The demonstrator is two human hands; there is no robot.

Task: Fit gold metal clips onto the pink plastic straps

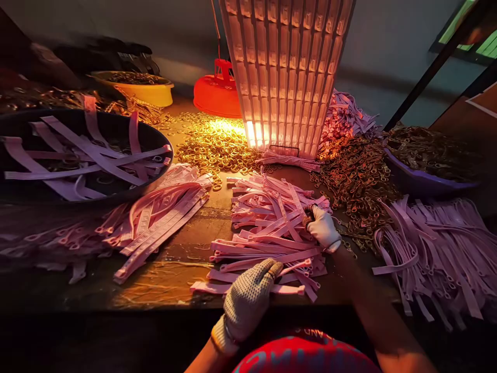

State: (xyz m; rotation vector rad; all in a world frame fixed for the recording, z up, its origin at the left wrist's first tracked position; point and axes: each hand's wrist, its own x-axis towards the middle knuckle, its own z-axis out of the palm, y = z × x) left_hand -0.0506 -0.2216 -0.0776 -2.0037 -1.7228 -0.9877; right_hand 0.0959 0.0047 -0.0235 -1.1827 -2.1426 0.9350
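My left hand (250, 290), in a pale dotted knit glove, is closed at the near edge of a pile of pink straps (267, 217). A pink strap (295, 266) with a looped end sticks out from its fingertips, and another strap runs beneath the hand. At the pile's right side my right hand (324, 229), in a white glove with dark fingertips, has its fingers curled in. What they hold, if anything, is hidden. Beside this hand lies a heap of brassy metal hooks (355, 191).
Behind the pile a tall ribbed panel (287, 67) stands by a glowing red lamp (217, 96) over gold rings (217, 150). Left are a black basin (163, 171) of straps and a yellow bowl (161, 96). Right are a purple basin (423, 178) and more straps (438, 248).
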